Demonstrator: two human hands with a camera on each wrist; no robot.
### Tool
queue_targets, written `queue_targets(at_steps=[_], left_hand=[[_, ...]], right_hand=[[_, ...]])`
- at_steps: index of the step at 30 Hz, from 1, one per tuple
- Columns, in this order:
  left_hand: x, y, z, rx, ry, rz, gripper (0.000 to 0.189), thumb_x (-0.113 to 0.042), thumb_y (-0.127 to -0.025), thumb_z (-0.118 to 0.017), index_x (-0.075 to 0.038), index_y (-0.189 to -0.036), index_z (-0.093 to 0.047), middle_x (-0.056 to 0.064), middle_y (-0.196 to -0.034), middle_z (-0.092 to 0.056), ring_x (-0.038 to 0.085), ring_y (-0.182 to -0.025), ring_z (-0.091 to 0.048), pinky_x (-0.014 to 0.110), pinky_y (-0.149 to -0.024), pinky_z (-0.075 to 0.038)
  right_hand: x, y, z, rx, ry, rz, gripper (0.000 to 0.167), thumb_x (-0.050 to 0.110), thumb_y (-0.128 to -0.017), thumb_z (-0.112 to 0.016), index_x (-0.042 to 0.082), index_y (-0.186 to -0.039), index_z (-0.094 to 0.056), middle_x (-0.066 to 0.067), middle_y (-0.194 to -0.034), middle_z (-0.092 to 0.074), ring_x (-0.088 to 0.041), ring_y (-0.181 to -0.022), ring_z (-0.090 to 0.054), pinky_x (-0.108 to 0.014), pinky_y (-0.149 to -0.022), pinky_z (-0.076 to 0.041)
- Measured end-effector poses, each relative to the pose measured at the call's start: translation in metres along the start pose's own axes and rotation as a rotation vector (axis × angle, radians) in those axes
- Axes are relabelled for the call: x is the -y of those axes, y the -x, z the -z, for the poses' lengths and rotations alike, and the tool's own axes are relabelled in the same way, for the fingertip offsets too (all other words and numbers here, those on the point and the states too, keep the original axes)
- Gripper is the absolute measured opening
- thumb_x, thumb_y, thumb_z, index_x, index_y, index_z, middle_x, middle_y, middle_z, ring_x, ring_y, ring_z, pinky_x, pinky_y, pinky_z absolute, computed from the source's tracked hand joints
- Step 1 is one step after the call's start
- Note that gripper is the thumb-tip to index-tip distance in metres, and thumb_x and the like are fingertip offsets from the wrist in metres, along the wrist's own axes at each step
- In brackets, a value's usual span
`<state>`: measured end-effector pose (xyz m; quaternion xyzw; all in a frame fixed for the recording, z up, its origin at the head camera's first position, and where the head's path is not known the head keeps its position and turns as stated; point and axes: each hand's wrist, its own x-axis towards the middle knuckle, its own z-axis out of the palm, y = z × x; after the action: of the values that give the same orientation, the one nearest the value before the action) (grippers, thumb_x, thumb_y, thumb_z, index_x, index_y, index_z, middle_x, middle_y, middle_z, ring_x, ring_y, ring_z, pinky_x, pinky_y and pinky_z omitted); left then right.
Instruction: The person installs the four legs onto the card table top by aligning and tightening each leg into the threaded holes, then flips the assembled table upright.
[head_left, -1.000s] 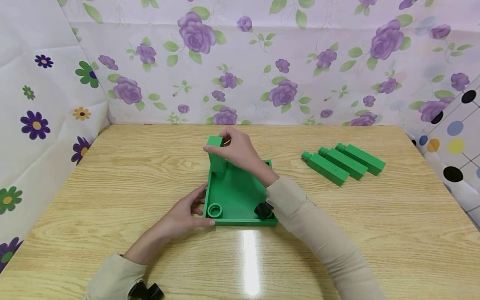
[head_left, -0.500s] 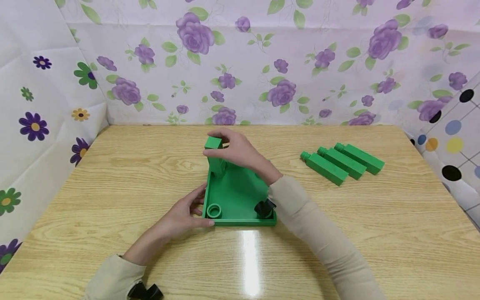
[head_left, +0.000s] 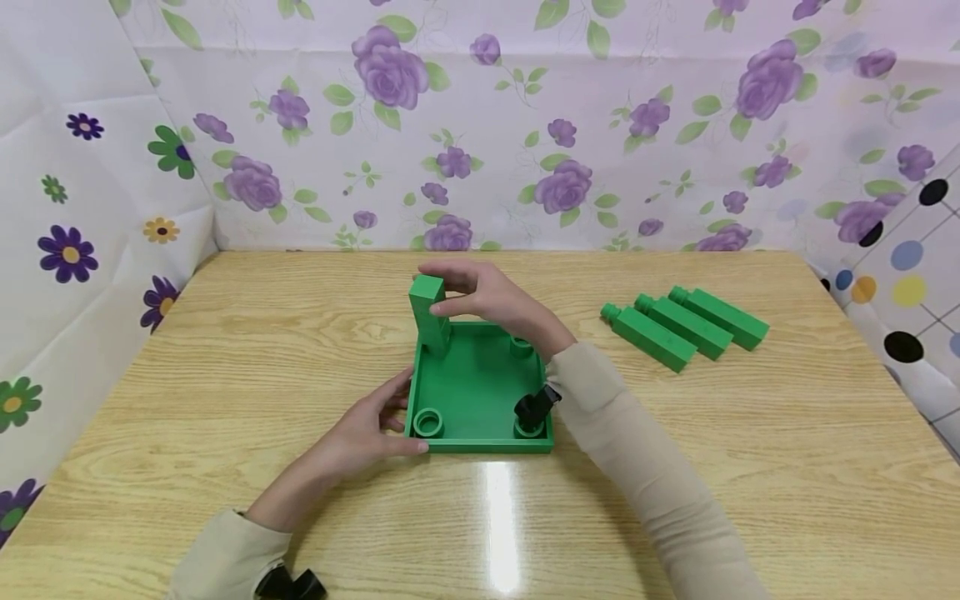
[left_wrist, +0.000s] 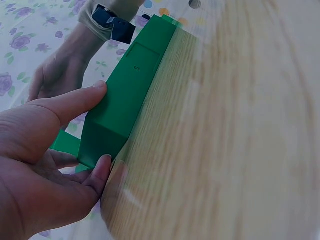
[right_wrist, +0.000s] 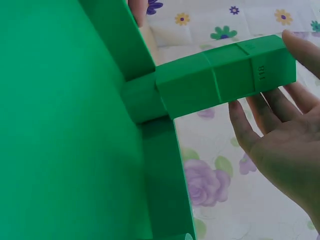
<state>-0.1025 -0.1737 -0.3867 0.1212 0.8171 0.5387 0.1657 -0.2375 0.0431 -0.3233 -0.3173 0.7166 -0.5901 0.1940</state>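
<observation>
Green post standing in the far left corner of a green tray

At the far left, a white cloth with bright flowers (head_left: 69, 252) is hanging beside the wooden table (head_left: 262, 350). The left hand (head_left: 367, 431) is grasping the near left corner of the square tray (head_left: 478, 387), its thumb pressing on one outer wall and its fingers curling around the other. Inside that corner, a round socket (head_left: 428, 422) is sitting on the tray floor. In the far left corner, a square green post (head_left: 430, 312) is rising roughly upright, its lower end fitting into the corner. The right hand (head_left: 487, 296) is hovering loosely about the top of this post, fingers extended and not clenching; whether every fingertip is touching, one cannot tell. Further right, another socket (head_left: 521, 347) is showing in the far right corner, and a third socket (head_left: 528, 431) is partly hiding under a black wrist device (head_left: 536, 406) near right. To the right of the tray, three more green posts (head_left: 687, 326) are lying side by side, their threaded necks pointing far left.
</observation>
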Motion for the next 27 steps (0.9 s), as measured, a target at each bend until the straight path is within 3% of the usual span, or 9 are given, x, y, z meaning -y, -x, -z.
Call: queue_targets(at_steps=[9, 13, 17, 27], left_hand=[[0.000, 0.001, 0.001, 0.011, -0.003, -0.022, 0.097, -0.011, -0.078, -0.081, -0.001, -0.153, -0.020, 0.020, -0.136, -0.046, 0.029, -0.108, -0.051, 0.038, -0.086, -0.045], [0.000, 0.000, 0.001, 0.011, 0.003, -0.013, 0.097, -0.011, -0.078, -0.082, -0.003, -0.153, -0.021, 0.018, -0.135, -0.047, 0.028, -0.108, -0.050, 0.037, -0.086, -0.045], [0.000, 0.000, 0.000, 0.010, 0.008, -0.013, 0.096, -0.011, -0.078, -0.082, -0.005, -0.153, -0.023, 0.016, -0.135, -0.047, 0.028, -0.110, -0.050, 0.035, -0.086, -0.045], [-0.003, 0.002, 0.002, 0.010, 0.009, -0.003, 0.096, -0.011, -0.079, -0.081, -0.003, -0.153, -0.020, 0.019, -0.136, -0.045, 0.028, -0.108, -0.050, 0.040, -0.088, -0.044]], right_hand=[[-0.002, -0.002, -0.002, 0.033, -0.018, 0.016, 0.054, 0.012, -0.091, -0.069, 0.011, -0.142, -0.050, -0.004, -0.132, -0.058, -0.017, -0.112, -0.057, -0.033, -0.095, -0.045], [-0.002, -0.003, -0.003, -0.010, 0.033, -0.011, 0.054, 0.017, -0.089, -0.071, 0.013, -0.139, -0.053, -0.001, -0.128, -0.059, -0.019, -0.104, -0.058, -0.033, -0.092, -0.046], [-0.001, -0.004, -0.005, -0.069, 0.107, -0.008, 0.055, 0.021, -0.087, -0.074, 0.012, -0.137, -0.054, 0.001, -0.128, -0.057, -0.016, -0.106, -0.057, -0.032, -0.091, -0.046], [0.004, -0.006, -0.017, -0.217, 0.231, 0.008, 0.046, 0.023, -0.084, -0.078, 0.008, -0.123, -0.058, -0.003, -0.108, -0.062, -0.016, -0.097, -0.059, -0.029, -0.084, -0.047]])
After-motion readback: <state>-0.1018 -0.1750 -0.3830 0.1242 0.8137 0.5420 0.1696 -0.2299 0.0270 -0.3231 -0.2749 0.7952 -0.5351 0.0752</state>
